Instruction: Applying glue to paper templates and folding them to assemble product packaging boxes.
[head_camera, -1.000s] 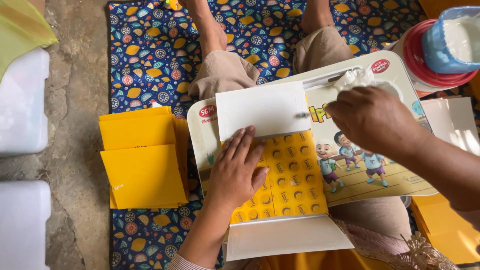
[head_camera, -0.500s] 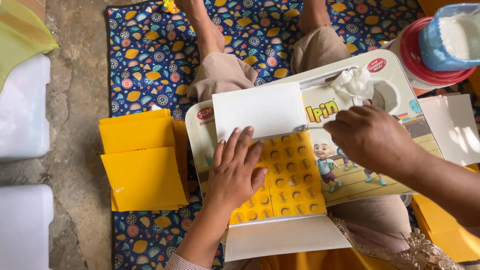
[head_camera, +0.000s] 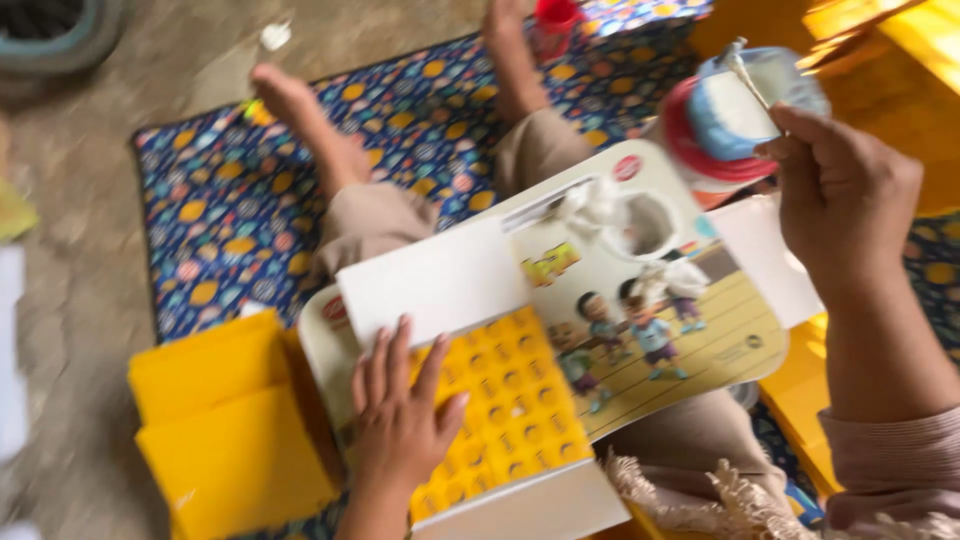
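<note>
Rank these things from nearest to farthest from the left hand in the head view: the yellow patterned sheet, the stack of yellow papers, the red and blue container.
1. Yellow patterned sheet: directly under the left hand.
2. Stack of yellow papers: on the mat to its left.
3. Red and blue container: far upper right, beside the right hand.

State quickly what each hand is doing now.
Left hand: open, flat on the yellow sheet.
Right hand: closed on a thin stick.
</note>
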